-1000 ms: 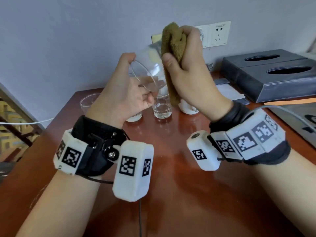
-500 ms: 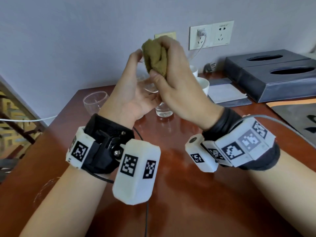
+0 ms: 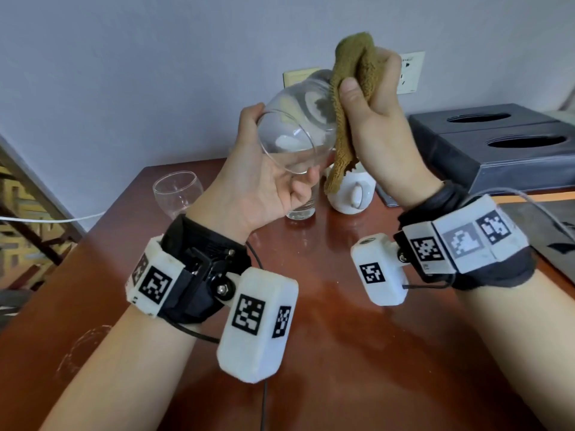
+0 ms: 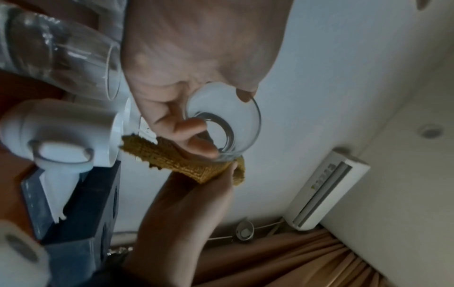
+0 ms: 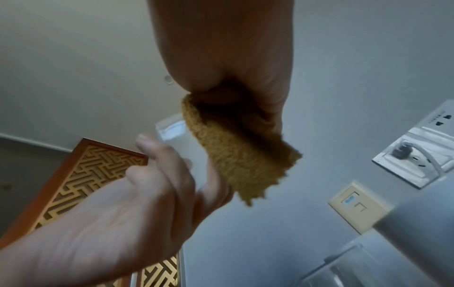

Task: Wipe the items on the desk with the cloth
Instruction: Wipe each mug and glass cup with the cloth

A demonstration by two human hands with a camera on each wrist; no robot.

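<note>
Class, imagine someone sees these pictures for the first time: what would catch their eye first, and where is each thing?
At the centre of the head view, the left hand holds a clear glass tilted in the air, its mouth towards the camera. Against the glass's far end, the right hand grips a mustard-brown cloth. On the reddish desk below stand a second glass at the left and a white cup under the cloth.

Head view: from above, forward and down over the table point(image 3: 357, 353), both wrists near. Left wrist view: close along the palm, tilted up toward wall and ceiling. Right wrist view: close, upward likewise. Shared by all three: the cloth point(image 3: 348, 98) point(image 4: 186, 161) point(image 5: 236, 155).
</note>
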